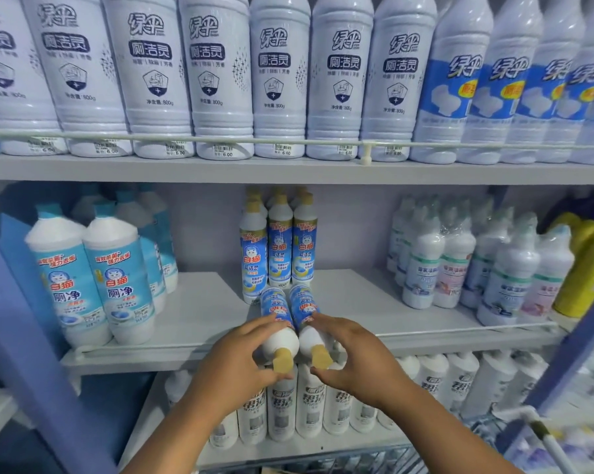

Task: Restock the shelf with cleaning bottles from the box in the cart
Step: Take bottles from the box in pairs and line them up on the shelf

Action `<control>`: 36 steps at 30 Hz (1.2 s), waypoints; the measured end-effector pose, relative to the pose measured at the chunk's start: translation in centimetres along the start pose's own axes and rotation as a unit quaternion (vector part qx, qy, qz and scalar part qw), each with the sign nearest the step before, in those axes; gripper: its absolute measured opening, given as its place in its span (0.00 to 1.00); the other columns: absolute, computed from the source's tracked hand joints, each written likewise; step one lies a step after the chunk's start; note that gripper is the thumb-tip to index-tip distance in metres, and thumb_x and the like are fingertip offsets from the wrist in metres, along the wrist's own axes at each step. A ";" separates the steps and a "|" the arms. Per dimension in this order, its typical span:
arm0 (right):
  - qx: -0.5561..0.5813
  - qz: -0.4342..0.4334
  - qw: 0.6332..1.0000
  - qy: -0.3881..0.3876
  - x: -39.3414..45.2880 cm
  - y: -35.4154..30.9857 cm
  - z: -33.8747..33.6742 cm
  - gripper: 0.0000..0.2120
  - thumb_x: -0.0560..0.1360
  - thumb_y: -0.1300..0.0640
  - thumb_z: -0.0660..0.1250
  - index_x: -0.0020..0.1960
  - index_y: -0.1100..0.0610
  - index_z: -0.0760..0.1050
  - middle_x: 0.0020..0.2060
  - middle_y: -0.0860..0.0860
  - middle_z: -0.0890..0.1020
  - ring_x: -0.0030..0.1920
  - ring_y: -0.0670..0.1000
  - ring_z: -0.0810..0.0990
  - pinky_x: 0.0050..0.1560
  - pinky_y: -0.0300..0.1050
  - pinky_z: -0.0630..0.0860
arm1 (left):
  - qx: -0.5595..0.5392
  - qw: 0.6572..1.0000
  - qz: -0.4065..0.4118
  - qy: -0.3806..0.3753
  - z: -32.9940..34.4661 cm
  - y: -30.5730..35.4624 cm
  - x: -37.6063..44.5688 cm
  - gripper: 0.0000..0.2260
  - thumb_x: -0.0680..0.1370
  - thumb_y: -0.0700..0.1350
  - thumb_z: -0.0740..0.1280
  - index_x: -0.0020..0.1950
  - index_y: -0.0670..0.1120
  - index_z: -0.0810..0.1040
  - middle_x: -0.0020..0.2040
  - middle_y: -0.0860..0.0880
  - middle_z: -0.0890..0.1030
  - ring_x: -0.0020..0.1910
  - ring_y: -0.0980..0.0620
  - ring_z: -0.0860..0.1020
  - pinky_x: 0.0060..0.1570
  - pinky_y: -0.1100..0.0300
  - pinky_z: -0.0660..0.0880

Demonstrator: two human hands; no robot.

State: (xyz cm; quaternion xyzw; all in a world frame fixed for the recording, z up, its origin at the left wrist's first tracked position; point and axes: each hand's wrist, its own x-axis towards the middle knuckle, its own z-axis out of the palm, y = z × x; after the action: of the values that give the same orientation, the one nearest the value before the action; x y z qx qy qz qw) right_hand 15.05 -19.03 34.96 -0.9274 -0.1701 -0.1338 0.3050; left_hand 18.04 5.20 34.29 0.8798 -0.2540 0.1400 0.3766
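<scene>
Holding two bottles tipped flat, tan caps toward you, bases pointing at 12 o'clock onto the middle shelf [200, 313]: your left hand [235, 362] curls round the left bottle [278, 323] at its white shoulder, your right hand [352, 357] does the same on the right bottle [306, 316], and the two bottles touch side by side. Straight ahead at 12 o'clock their bases sit just short of the standing row of matching bottles [280, 248]; bigger blue-label bottles [117, 278] stand at 9 o'clock, shrink-wrapped packs [456, 258] at 3 o'clock.
</scene>
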 end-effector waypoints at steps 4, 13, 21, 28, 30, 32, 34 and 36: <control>0.019 -0.005 1.000 0.016 1.2 -0.7 -1.5 0.31 0.67 0.41 0.72 0.69 0.41 0.74 0.65 0.38 0.78 0.64 0.39 0.76 0.66 0.40 0.73 | -0.068 0.997 -0.024 0.029 -1.0 1.0 1.3 0.30 0.60 0.63 0.81 0.60 0.65 0.79 0.58 0.68 0.79 0.56 0.66 0.78 0.55 0.68 0.75; 0.116 0.057 0.983 0.133 7.7 -3.2 -5.5 0.11 0.72 0.43 0.74 0.51 0.46 0.82 0.47 0.40 0.85 0.49 0.43 0.83 0.53 0.51 0.81 | -0.118 0.983 -0.110 0.086 -3.8 3.6 7.5 0.24 0.61 0.72 0.72 0.54 0.66 0.81 0.47 0.65 0.83 0.46 0.62 0.81 0.47 0.58 0.79; 0.109 0.129 0.975 0.142 13.4 -4.1 -6.7 0.09 0.80 0.46 0.66 0.51 0.51 0.79 0.46 0.47 0.83 0.48 0.50 0.81 0.48 0.49 0.79 | -0.108 0.976 -0.163 0.097 -2.9 3.5 13.2 0.17 0.73 0.70 0.64 0.45 0.58 0.80 0.41 0.58 0.83 0.44 0.55 0.80 0.41 0.56 0.76; 0.136 0.166 0.969 0.123 15.3 -3.1 -5.7 0.16 0.82 0.43 0.60 0.60 0.53 0.75 0.52 0.50 0.80 0.51 0.51 0.79 0.48 0.45 0.73 | -0.220 0.954 -0.167 0.115 0.3 1.5 13.2 0.16 0.77 0.59 0.68 0.63 0.59 0.76 0.53 0.60 0.83 0.53 0.58 0.81 0.51 0.57 0.78; 0.187 0.167 0.964 0.088 14.3 -1.8 -3.9 0.19 0.80 0.40 0.63 0.65 0.49 0.71 0.55 0.46 0.81 0.53 0.46 0.80 0.51 0.43 0.76 | -0.254 0.948 -0.169 0.092 1.3 0.3 11.9 0.13 0.77 0.54 0.71 0.60 0.60 0.76 0.52 0.60 0.84 0.53 0.59 0.82 0.51 0.56 0.79; 0.221 0.162 0.960 0.047 12.6 0.0 -1.5 0.21 0.77 0.43 0.69 0.67 0.47 0.69 0.57 0.42 0.81 0.53 0.38 0.80 0.48 0.33 0.76 | -0.254 0.951 -0.171 0.043 2.5 -1.4 10.4 0.18 0.74 0.48 0.73 0.60 0.64 0.74 0.55 0.59 0.83 0.56 0.59 0.82 0.56 0.51 0.80; 0.225 0.162 0.961 0.014 11.1 1.8 0.8 0.24 0.76 0.52 0.73 0.68 0.48 0.68 0.59 0.41 0.80 0.54 0.37 0.79 0.46 0.26 0.74 | -0.211 0.958 -0.192 -0.008 3.5 -2.8 9.2 0.25 0.72 0.46 0.71 0.60 0.72 0.70 0.57 0.63 0.81 0.58 0.60 0.80 0.59 0.51 0.79; 0.227 0.176 0.958 0.000 10.5 3.1 2.4 0.24 0.76 0.56 0.73 0.68 0.49 0.69 0.59 0.41 0.79 0.53 0.39 0.79 0.46 0.24 0.73 | -0.170 0.961 -0.216 -0.043 4.2 -3.5 8.6 0.26 0.70 0.48 0.70 0.58 0.76 0.67 0.59 0.65 0.79 0.59 0.61 0.79 0.60 0.53 0.78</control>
State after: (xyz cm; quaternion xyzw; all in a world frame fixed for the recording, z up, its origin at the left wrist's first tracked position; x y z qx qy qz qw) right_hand 26.20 -17.47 35.16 -0.8489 -0.0305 -0.0355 0.5265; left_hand 27.32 1.24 33.17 0.8417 -0.0946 -0.0282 0.5308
